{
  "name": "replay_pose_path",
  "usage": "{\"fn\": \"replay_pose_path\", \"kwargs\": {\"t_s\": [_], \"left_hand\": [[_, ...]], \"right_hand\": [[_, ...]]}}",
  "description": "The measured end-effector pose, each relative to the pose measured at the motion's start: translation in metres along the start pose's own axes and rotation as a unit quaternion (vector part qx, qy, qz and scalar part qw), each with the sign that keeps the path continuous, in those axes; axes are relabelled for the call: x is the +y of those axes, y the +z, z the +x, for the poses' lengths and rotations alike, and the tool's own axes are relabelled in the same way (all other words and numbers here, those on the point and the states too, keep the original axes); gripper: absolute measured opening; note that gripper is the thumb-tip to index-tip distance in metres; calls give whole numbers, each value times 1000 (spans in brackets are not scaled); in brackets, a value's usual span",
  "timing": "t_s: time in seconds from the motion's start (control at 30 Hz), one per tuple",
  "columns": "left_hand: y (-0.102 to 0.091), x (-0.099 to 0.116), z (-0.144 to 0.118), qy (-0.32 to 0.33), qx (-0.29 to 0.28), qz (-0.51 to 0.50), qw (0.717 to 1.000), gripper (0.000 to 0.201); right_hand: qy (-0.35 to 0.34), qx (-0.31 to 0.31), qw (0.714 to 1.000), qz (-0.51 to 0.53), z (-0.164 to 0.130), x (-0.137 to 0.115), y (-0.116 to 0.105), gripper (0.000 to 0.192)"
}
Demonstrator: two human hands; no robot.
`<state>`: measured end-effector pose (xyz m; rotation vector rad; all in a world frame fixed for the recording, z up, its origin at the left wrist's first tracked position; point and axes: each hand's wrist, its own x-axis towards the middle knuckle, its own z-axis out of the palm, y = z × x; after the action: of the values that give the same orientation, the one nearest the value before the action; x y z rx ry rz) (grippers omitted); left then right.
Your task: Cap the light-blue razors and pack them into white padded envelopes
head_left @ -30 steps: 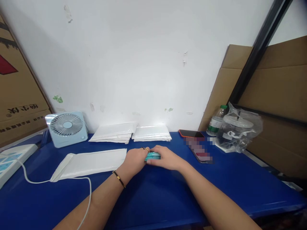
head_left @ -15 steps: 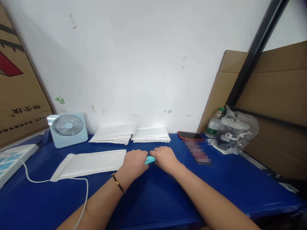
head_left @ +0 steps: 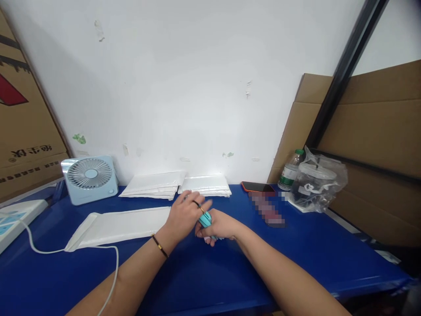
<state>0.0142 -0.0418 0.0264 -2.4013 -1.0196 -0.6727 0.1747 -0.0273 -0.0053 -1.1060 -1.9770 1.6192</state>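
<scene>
My right hand (head_left: 222, 224) is closed around a small teal object (head_left: 205, 219) with a narrow, bar-like end; a pale pinkish bit shows under the fingers. Its kind I cannot make out, as the hand covers most of it. Just to the left and above, my left hand (head_left: 187, 215) has its fingers stretched out and apart, close over the teal end. A dark ring and a bracelet are on that hand and wrist. Beside the left wrist, a long white padded mailer (head_left: 121, 226) lies flat on the blue table (head_left: 204, 281).
Two stacks of white mailers, the left stack (head_left: 151, 185) and the right stack (head_left: 207, 184), lie against the wall. A light-blue fan (head_left: 91, 179), a power strip (head_left: 19, 221) and a white cable are left. A phone (head_left: 258, 187), bottle (head_left: 290, 171) and bagged container (head_left: 315, 186) stand right.
My left hand has let go of the teal object and opened its fingers above it. My right hand has turned, palm more upward, still holding the object. The view has shifted slightly.
</scene>
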Motion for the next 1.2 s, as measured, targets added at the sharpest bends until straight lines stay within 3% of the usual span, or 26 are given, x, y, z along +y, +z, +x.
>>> {"fn": "replay_pose_path", "kwargs": {"t_s": [0.07,0.17,0.27,0.4,0.47,0.53,0.63,0.7,0.83,0.97,1.1,1.2], "left_hand": [[-7,-7,2,-118,91,-70,986,51],[-16,-13,5,-230,182,-270,917,65],[-21,-8,5,-204,167,-442,857,47],[-20,5,5,-139,98,-466,868,35],[-18,10,5,-153,69,-491,855,34],[-16,12,7,-207,91,-547,806,36],[-17,14,13,-276,168,-629,708,40],[-19,15,18,-304,169,-649,676,41],[-20,16,23,-331,102,-662,665,34],[-15,19,22,-335,140,-684,633,36],[-6,35,20,-355,138,-710,592,34],[-2,51,19,-349,166,-698,602,35]], "right_hand": [[-51,71,996,24,4,1,5,14],[-102,104,988,57,9,1,11,16],[-118,100,986,70,11,0,18,20],[-139,105,982,74,12,1,23,20],[-142,109,982,66,13,2,23,20],[-143,114,981,65,14,3,24,19],[-145,117,981,61,16,4,26,20],[-145,118,981,47,15,2,27,20],[-143,129,981,29,12,0,27,17],[-143,133,980,18,13,2,26,13],[-154,148,977,-14,16,12,26,12],[-186,173,965,-65,18,18,25,17]]}}
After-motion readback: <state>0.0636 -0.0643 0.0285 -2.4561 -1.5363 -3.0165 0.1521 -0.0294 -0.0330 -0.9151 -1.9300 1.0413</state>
